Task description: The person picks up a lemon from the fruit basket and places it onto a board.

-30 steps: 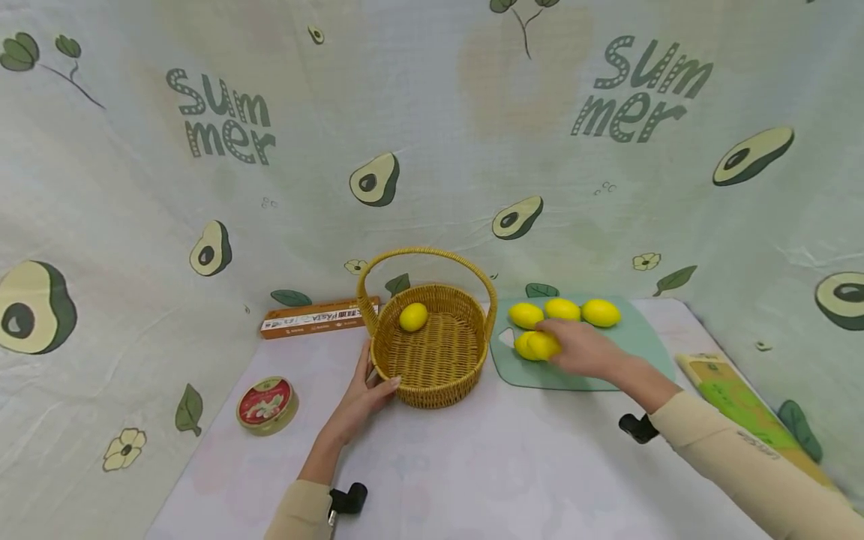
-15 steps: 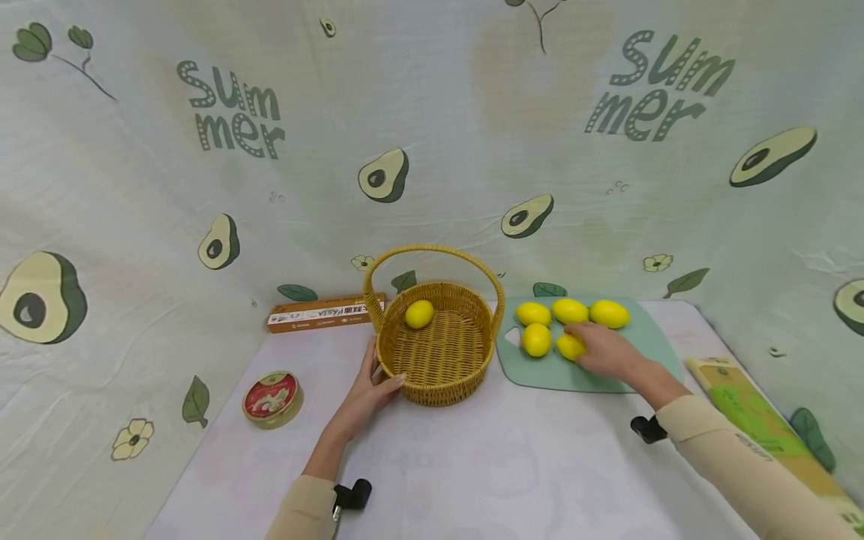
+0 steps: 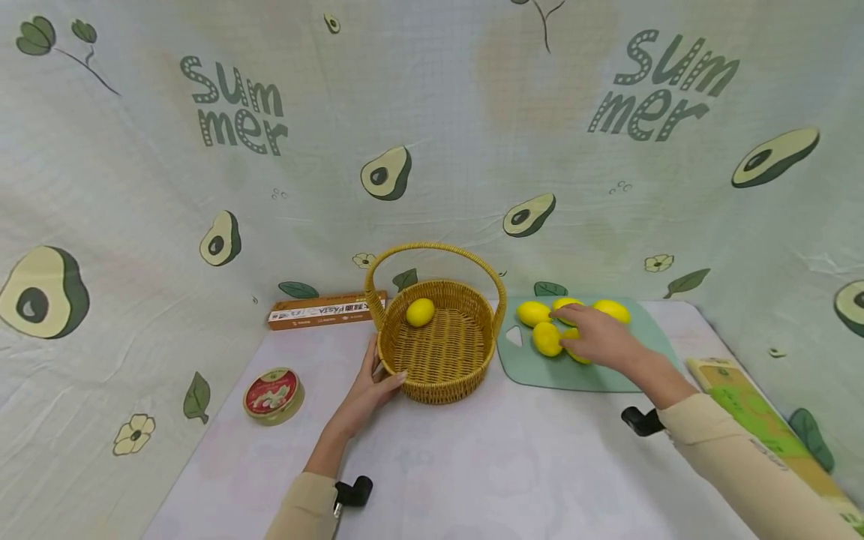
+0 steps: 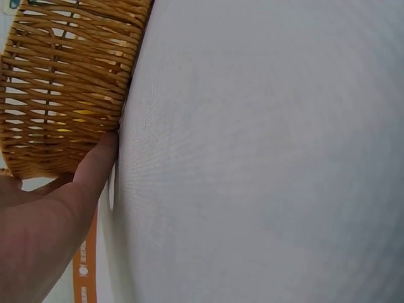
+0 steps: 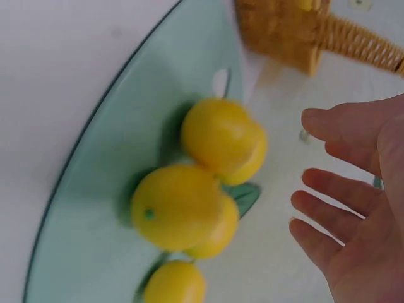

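My left hand (image 3: 367, 394) rests against the outside of a wicker basket (image 3: 439, 391), fingers along its left side and thumb at the front. The left wrist view shows the thumb (image 4: 95, 165) lying low along the woven wall (image 4: 69, 82). One lemon (image 3: 420, 312) sits inside, at the back left. My right hand (image 3: 601, 339) hovers over several lemons on a pale green cutting board (image 3: 540, 375), fingers spread and holding nothing. Nearest to it are a front lemon (image 3: 547, 339) and another partly hidden by the hand. In the right wrist view, lemons (image 5: 177, 208) lie beside the fingers.
A pasta box (image 3: 320, 311) lies behind the basket to the left. A round red-and-gold tin (image 3: 273, 396) stands at the left. A long green-and-yellow packet (image 3: 756, 412) lies at the right edge. Patterned cloth (image 3: 432, 150) hangs behind the table.
My right hand held a front lemon, moved it rightward from its neighbour and let it go. The fingers have since spread, and the left front lemon has shifted slightly right. My left hand stays put.
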Available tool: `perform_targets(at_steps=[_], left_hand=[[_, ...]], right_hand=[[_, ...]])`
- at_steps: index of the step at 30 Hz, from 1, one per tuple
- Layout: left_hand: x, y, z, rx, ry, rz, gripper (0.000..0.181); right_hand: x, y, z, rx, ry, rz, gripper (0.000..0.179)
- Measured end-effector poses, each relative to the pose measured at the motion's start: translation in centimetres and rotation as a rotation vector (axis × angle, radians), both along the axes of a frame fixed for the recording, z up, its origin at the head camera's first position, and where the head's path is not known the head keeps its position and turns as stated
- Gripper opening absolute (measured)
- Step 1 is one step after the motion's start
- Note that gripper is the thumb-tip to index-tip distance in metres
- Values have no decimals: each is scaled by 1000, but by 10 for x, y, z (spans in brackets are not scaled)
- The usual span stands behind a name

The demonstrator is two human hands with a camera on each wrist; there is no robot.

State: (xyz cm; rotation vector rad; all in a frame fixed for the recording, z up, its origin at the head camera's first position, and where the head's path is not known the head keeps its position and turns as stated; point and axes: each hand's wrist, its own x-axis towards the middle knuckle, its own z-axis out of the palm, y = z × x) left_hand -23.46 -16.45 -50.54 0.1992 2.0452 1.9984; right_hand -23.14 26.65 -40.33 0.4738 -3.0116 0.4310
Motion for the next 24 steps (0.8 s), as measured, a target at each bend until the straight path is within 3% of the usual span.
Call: perform_targets(at_steps=[12,19,24], left_hand=[[0,0,0,-10,-6,19,101],[-1,0,0,-8,-7,17,102],[-1,1,0,-9,-6,17,101]], right_hand=[[12,-76,17,-24,36,256,49],[5,-110,20,-37,73,263,49],[-13,-132,17,-91,9,286,50]])
